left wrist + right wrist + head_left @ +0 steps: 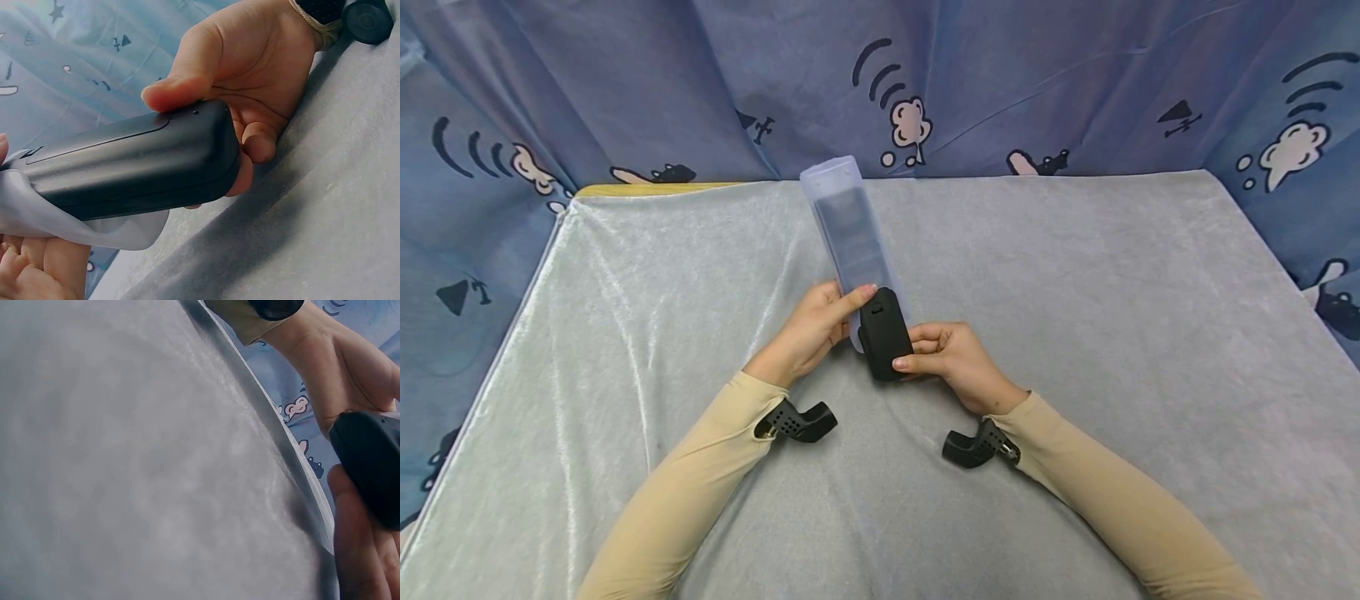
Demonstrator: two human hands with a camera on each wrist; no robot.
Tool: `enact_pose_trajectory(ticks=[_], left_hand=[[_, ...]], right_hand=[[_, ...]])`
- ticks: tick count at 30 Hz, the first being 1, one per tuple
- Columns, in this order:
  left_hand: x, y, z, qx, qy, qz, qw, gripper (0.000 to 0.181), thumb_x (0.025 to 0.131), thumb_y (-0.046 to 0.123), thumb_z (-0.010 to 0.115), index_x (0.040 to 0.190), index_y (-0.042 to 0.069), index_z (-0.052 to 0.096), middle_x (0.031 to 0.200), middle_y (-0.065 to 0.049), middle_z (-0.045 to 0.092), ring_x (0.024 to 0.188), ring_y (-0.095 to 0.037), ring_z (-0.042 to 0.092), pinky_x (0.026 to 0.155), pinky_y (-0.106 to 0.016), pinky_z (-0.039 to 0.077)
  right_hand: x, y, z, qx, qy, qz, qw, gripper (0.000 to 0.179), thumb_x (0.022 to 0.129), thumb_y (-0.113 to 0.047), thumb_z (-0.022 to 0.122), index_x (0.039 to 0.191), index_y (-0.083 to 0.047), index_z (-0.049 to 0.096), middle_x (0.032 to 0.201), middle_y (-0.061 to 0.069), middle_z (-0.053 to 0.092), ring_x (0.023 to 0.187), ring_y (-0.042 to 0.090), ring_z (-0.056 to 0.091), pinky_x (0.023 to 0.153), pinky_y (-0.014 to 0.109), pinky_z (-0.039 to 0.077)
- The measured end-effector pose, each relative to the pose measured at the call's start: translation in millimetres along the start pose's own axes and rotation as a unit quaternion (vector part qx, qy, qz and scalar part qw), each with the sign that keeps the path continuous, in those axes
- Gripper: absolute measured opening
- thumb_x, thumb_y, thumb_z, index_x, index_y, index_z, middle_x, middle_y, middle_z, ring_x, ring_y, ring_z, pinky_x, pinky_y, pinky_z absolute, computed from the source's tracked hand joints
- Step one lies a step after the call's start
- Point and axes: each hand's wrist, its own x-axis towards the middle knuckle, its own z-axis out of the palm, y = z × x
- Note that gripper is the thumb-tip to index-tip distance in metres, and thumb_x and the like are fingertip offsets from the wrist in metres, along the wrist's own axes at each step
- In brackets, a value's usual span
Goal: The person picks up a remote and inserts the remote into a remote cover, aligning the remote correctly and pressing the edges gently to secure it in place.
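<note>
A black remote control (pixel 886 333), with what looks like a battery-door seam and a small latch mark, lies with its back facing up. Under its far end is a long translucent sleeve-like cover (pixel 850 233), which stretches away toward the back. My left hand (pixel 816 325) holds the cover from beneath, thumb at the remote's far end. My right hand (pixel 958 362) pinches the remote's near end, thumb on top. In the left wrist view the cover's soft rim (pixel 119 232) curves along the remote's underside. Whether any of the remote sits inside the cover I cannot tell.
A grey velvety cloth (pixel 1120 275) covers the table. Blue printed curtains (pixel 1015 75) hang behind it and at both sides. A yellow edge (pixel 655 190) shows at the back left. Black wrist cameras (pixel 811 422) sit at both cuffs.
</note>
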Motion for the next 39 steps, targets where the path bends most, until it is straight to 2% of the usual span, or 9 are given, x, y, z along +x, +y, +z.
enact_pose_trajectory(ticks=[4, 13, 18, 22, 25, 30, 34, 37, 39], left_hand=[[0.0, -0.7, -0.2, 0.013, 0.005, 0.000, 0.9999, 0.042, 0.094, 0.010, 0.053, 0.055, 0.014, 0.038, 0.043, 0.007, 0.028, 0.040, -0.005, 0.025, 0.041, -0.021, 0.019], [-0.8, -0.1, 1.1, 0.020, 0.009, 0.001, 0.9998, 0.046, 0.094, 0.010, 0.055, 0.055, 0.014, 0.031, 0.044, 0.008, 0.026, 0.041, -0.005, 0.024, 0.041, -0.021, 0.018], [-0.5, -0.5, 2.0, 0.024, 0.007, -0.004, 0.9997, 0.042, 0.093, 0.011, 0.056, 0.056, 0.014, 0.036, 0.044, 0.008, 0.026, 0.040, -0.005, 0.023, 0.041, -0.021, 0.018], [0.4, -1.9, 1.9, 0.019, -0.003, -0.005, 0.9998, 0.035, 0.094, 0.010, 0.055, 0.059, 0.013, 0.050, 0.044, 0.008, 0.028, 0.040, -0.005, 0.024, 0.040, -0.021, 0.018], [0.7, -2.1, 2.3, 0.005, -0.014, -0.006, 0.9999, 0.027, 0.095, 0.008, 0.052, 0.069, 0.012, 0.060, 0.047, 0.008, 0.041, 0.042, -0.004, 0.030, 0.041, -0.020, 0.023], [0.9, -1.1, 2.9, -0.010, -0.027, -0.010, 0.9995, 0.019, 0.095, 0.007, 0.051, 0.081, 0.008, 0.062, 0.058, 0.007, 0.058, 0.049, -0.003, 0.044, 0.046, -0.017, 0.034], [0.5, -1.0, 2.7, -0.014, -0.031, -0.019, 0.9992, 0.014, 0.095, 0.006, 0.050, 0.086, 0.005, 0.061, 0.063, 0.006, 0.061, 0.055, -0.002, 0.050, 0.051, -0.017, 0.040], [-0.3, -1.1, 2.0, -0.003, -0.029, -0.022, 0.9993, 0.015, 0.094, 0.006, 0.052, 0.082, 0.006, 0.061, 0.053, 0.007, 0.050, 0.047, -0.003, 0.040, 0.045, -0.018, 0.032], [-0.8, -1.1, 1.3, 0.007, -0.029, -0.020, 0.9993, 0.026, 0.094, 0.007, 0.053, 0.068, 0.010, 0.057, 0.048, 0.008, 0.042, 0.044, -0.003, 0.035, 0.043, -0.019, 0.027]], right_hand=[[-0.4, 0.0, 0.1, 0.000, 0.003, 0.002, 1.0000, 0.032, 0.079, 0.008, 0.068, 0.108, 0.018, 0.057, 0.086, 0.008, 0.071, 0.081, 0.017, 0.069, 0.074, 0.034, 0.056], [0.3, -0.9, 1.1, 0.004, 0.010, -0.001, 0.9999, 0.033, 0.079, 0.009, 0.067, 0.109, 0.019, 0.057, 0.086, 0.006, 0.071, 0.080, 0.017, 0.069, 0.075, 0.034, 0.056], [0.1, -1.3, 1.3, 0.006, 0.014, 0.000, 0.9999, 0.032, 0.079, 0.009, 0.067, 0.108, 0.018, 0.057, 0.083, 0.005, 0.071, 0.078, 0.016, 0.068, 0.074, 0.033, 0.056], [0.2, -0.9, 1.0, 0.009, 0.015, 0.000, 0.9999, 0.033, 0.079, 0.010, 0.067, 0.109, 0.019, 0.056, 0.083, 0.005, 0.071, 0.078, 0.016, 0.068, 0.074, 0.033, 0.056], [0.4, -1.0, 1.0, 0.011, 0.015, 0.000, 0.9998, 0.034, 0.079, 0.010, 0.067, 0.109, 0.019, 0.056, 0.084, 0.005, 0.071, 0.078, 0.016, 0.069, 0.074, 0.033, 0.056], [0.8, -0.9, 0.7, 0.012, 0.015, -0.002, 0.9998, 0.034, 0.078, 0.011, 0.067, 0.109, 0.020, 0.056, 0.083, 0.006, 0.071, 0.078, 0.016, 0.069, 0.074, 0.033, 0.056], [0.6, -0.2, 0.4, 0.009, 0.013, -0.004, 0.9999, 0.033, 0.078, 0.010, 0.068, 0.108, 0.019, 0.057, 0.082, 0.006, 0.071, 0.078, 0.017, 0.069, 0.074, 0.034, 0.056], [0.3, 0.6, 0.2, 0.006, 0.012, -0.005, 0.9999, 0.032, 0.078, 0.009, 0.068, 0.107, 0.018, 0.057, 0.082, 0.006, 0.071, 0.077, 0.017, 0.068, 0.074, 0.034, 0.056], [0.0, 1.2, -0.1, 0.005, 0.011, -0.005, 0.9999, 0.032, 0.078, 0.009, 0.068, 0.107, 0.018, 0.058, 0.082, 0.006, 0.071, 0.078, 0.017, 0.068, 0.074, 0.034, 0.056]])
